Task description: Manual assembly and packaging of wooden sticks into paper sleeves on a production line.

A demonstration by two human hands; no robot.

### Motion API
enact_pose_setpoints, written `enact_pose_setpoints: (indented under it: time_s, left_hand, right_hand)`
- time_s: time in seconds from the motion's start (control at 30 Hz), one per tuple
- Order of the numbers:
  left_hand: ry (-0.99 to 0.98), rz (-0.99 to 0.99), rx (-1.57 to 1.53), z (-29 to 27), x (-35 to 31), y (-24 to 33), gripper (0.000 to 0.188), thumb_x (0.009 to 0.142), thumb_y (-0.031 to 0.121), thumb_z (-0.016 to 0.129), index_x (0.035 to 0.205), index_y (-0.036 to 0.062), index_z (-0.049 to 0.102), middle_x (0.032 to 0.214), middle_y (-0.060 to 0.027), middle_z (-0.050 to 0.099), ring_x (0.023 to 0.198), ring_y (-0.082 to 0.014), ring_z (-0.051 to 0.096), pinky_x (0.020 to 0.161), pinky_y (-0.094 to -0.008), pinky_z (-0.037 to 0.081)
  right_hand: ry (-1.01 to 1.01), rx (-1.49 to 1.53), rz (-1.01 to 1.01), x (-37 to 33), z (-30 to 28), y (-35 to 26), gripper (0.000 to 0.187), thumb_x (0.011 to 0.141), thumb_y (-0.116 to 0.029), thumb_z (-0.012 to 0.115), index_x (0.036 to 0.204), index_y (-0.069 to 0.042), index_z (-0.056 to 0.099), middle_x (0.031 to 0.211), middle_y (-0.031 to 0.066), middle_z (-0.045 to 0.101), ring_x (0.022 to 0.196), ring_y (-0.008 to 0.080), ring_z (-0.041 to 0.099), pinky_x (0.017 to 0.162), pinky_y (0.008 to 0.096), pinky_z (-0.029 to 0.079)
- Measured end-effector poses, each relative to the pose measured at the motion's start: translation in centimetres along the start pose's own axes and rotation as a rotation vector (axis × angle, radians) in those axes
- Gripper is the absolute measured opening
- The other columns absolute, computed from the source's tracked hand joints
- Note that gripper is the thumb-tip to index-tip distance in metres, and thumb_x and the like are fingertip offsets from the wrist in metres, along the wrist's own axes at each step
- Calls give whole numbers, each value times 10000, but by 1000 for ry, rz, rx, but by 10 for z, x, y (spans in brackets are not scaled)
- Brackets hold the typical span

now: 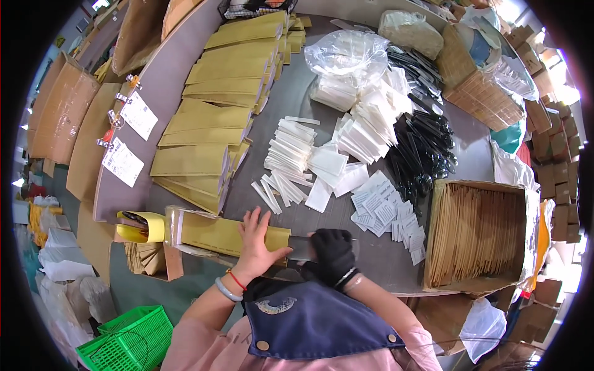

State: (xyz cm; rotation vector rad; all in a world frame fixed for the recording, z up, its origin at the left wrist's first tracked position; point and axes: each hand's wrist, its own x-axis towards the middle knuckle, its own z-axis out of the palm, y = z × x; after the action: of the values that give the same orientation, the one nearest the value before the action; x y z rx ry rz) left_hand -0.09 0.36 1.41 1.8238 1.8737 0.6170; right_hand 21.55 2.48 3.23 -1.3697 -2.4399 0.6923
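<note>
My left hand (255, 242) lies with spread fingers on a yellow-brown paper envelope (210, 234) near the table's front edge. A red cord and a pale bangle circle its wrist. At the envelope's right end, my right hand (332, 253), in a black glove, is closed round a flat, greyish see-through piece (300, 247). The glove hides most of that piece. Beyond my hands lie white paper strips (288, 151), folded white papers (328, 164) and small printed slips (378, 204). A heap of black-handled utensils (421, 151) lies to their right.
Yellow-brown envelopes (192, 161) overlap in a long row at the left. A carton (473, 235) packed with brown card pieces stands at the right. A yellow holder (141, 227) sits at the left edge, above a green crate (127, 340). A clear bag (346, 52) lies farther back.
</note>
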Motion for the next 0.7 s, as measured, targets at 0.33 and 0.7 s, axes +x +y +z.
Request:
enact_pose_setpoints:
  time_s: [0.33,0.7]
  left_hand:
    - [-52,385,199,-36,85,-40,138,712,76,762,802,85,657,922,-37,593,932,-279,540,809,-387,437]
    - [-21,594,-119,10,162,27,129,782,83,688,808,62,564,868,-78,587,903,-291,559,841,-432,436]
  right_hand:
    - [407,-197,311,-59,-74,93,468,687,-129,786,1107,-43,599,1094,145,604,1031,349,559,905,420,440]
    - [253,-567,979,-203,-108,247,308,799,-223,618,995,8,670,995,193,655,968,363,622,837,405,503]
